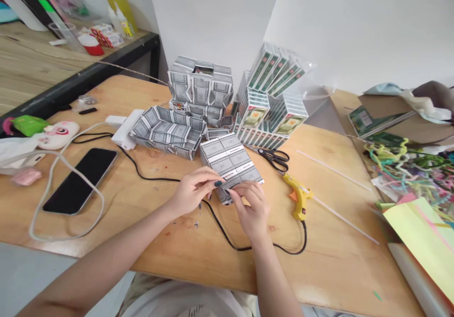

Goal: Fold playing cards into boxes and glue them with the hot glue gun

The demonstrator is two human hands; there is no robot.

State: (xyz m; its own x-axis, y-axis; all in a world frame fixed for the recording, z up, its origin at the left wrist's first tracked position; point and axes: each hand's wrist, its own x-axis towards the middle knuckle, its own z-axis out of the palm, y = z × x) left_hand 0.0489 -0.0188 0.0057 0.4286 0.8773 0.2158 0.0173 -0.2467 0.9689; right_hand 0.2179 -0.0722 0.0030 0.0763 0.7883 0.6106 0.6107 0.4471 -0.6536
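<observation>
While both hands meet at the card block (230, 156): it lies on the bench (198, 255) in front of the person.
Left hand (194, 189): thumb and index tips close together at the near edge; cannot tell what sits between them.
Right hand (252, 208): thumb and fingers pinching that edge.
Card edge: best worked with light, even pressure, avoiding creases.
Black cable (222, 229): passes beneath the right forearm; avoid snagging.

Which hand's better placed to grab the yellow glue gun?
Right hand, I'd say: it's nearer the glue gun, which lies to its right. The left hand would have to reach past it.
</observation>
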